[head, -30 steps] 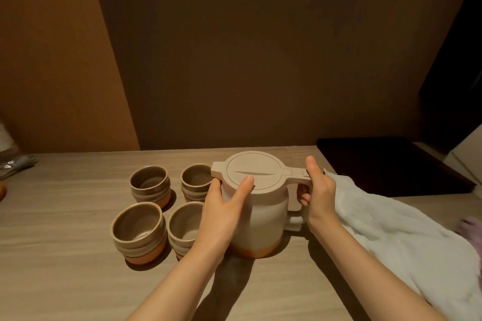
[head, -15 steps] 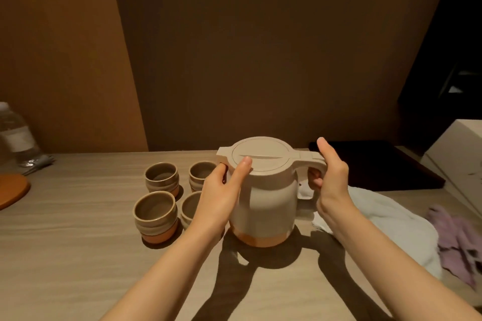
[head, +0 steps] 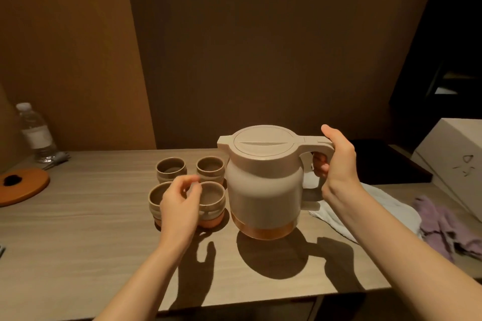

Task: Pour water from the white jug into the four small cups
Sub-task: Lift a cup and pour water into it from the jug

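Fingers [head: 320,166] of the right hand [head: 339,164] curl round the handle of the upright white jug [head: 263,185], spout pointing left toward four cups [head: 211,168] on the table [head: 78,229]; left hand [head: 180,203] hovers loosely curled, holding nothing.

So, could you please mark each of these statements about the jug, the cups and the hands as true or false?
1. The right hand grips the handle of the white jug. True.
2. The jug's lid is off. False: the lid sits closed on top.
3. The four small cups stand to the left of the jug. True.
4. The left hand rests on the jug's lid. False: it is over the two near cups, fingers loosely curled; whether it touches them cannot be told.
5. A plastic water bottle stands at the far left of the table. True.
6. A white cloth covers the cups. False: it lies right of the jug.
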The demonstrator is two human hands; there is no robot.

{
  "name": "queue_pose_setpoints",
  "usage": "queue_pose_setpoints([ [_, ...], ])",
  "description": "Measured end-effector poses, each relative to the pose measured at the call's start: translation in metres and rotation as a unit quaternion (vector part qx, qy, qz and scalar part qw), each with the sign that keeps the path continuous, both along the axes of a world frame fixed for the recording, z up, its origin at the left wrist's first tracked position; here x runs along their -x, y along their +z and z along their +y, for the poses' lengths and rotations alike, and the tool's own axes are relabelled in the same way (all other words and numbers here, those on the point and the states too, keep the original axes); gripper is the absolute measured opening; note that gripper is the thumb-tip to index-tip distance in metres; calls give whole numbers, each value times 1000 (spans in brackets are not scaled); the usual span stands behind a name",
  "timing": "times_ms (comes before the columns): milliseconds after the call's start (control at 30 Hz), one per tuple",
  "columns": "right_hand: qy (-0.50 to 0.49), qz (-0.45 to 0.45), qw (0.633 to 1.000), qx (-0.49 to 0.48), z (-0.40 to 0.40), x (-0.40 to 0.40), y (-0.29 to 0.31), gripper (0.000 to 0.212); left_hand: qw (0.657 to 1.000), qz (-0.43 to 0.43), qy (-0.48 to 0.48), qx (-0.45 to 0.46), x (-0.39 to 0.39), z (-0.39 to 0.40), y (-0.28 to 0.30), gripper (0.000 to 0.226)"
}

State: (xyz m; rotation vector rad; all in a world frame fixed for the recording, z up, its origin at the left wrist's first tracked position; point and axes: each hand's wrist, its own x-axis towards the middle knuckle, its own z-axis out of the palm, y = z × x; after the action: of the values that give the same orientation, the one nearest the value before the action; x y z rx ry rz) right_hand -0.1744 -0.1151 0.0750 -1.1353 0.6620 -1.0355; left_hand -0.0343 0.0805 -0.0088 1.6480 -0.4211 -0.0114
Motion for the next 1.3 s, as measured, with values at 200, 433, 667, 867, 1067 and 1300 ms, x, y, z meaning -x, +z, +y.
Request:
queue_pose_setpoints([
  [200, -5, 4, 1000, 18, 2, 3, 1, 39, 995, 7, 10, -101, -5, 11, -68, 44],
  [433, -10, 24, 999, 18, 2, 8, -5, 40, 991, -22, 14, -134, -6, -9, -90, 80],
  [667, -22, 37, 999, 0, -2, 13, -10, 39, 984, -45, 101, -142, 1, -40, -91, 99],
  [867, -35, 41, 998, -13, -6, 15, -14, 38, 975, -31, 153, -158, 1, -62, -86, 100],
  [1067, -32, 39, 999, -10, -8, 17, -16, 38, 974, -52, 165, -146, 0, -62, -87, 93],
  [1300, -26, 35, 999, -2, -9, 19, -17, 41, 986, -44, 115, -109, 8, -55, -73, 93],
])
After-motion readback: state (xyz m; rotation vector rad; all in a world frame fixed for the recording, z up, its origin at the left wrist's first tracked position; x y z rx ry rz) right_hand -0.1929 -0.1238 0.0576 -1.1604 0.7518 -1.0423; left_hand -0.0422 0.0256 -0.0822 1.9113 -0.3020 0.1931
